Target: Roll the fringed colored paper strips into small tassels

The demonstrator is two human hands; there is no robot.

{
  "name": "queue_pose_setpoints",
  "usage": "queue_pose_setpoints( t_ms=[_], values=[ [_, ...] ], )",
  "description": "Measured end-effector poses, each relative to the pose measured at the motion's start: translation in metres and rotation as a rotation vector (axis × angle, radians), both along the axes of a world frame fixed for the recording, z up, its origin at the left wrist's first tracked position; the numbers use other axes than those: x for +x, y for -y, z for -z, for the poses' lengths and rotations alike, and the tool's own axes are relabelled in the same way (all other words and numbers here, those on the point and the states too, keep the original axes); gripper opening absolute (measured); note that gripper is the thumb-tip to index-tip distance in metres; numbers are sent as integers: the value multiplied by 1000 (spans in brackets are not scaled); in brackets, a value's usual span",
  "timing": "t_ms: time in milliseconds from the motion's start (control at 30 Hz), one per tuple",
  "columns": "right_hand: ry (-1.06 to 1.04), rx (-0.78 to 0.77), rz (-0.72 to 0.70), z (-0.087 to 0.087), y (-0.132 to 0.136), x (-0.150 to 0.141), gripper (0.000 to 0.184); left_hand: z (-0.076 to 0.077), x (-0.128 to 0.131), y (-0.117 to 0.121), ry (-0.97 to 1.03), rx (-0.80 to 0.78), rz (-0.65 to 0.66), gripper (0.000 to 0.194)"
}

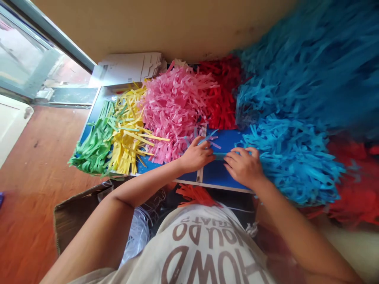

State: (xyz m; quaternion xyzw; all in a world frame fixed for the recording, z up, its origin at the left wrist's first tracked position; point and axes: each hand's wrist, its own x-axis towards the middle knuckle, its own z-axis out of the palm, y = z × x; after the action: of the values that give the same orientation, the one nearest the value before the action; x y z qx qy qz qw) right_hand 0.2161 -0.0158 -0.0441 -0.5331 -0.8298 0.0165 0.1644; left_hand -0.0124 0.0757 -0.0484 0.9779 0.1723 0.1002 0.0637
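Note:
A narrow blue tissue-paper strip point(219, 156) stretches between my two hands, low over the blue tabletop. My left hand point(197, 154) is closed around one end of it, and loose strip ends poke out above the fingers. With bent fingers pressed together, my right hand point(245, 165) pinches the other end. A heap of blue fringed paper point(296, 157) lies just right of my right hand. Beside my left hand is a pile of pink fringed paper point(176, 106). My fingertips partly hide the strip.
Yellow fringe point(127, 146), green fringe point(96, 148) and red fringe point(223, 94) lie along the table point(216, 173). White cardboard sheets point(127, 67) rest at the back by the wall. Orange-red strips point(197, 195) sit at my lap. A cardboard box point(74, 217) stands below left.

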Motion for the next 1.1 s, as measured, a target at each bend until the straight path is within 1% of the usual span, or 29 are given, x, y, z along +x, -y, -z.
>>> queue_pose_setpoints(
  t_ms=[33,100,200,300,367,467,533,633,767,833,933,1100],
  values=[
    [-1,-1,-29,2,0,-2,18,-2,1,1,-11,3,1,24],
    [2,-9,-40,7,-4,-5,24,-6,5,5,-38,19,-19,21],
    [-13,-35,-7,10,-11,-5,26,-7,13,13,-66,54,-93,22],
    [-27,-39,83,6,-13,-9,19,-2,16,17,-59,92,-158,23],
    [9,-43,107,3,-10,-11,13,2,13,17,-43,93,-188,24],
    [52,-59,89,7,-3,-6,18,6,3,17,-9,82,-207,25],
    [1,-51,93,15,1,4,23,6,-5,17,5,69,-218,25],
    [-141,-22,145,27,4,21,21,3,-12,16,7,14,-254,23],
    [-275,-51,239,35,3,33,21,2,-8,13,0,-69,-300,25],
    [-290,-74,267,35,2,33,21,2,-4,11,-17,-90,-328,26],
    [-255,-110,295,32,-1,30,19,0,3,8,-76,-119,-359,24],
    [-141,-254,392,19,-10,23,16,-10,9,1,-196,-186,-377,17]
  ],
)
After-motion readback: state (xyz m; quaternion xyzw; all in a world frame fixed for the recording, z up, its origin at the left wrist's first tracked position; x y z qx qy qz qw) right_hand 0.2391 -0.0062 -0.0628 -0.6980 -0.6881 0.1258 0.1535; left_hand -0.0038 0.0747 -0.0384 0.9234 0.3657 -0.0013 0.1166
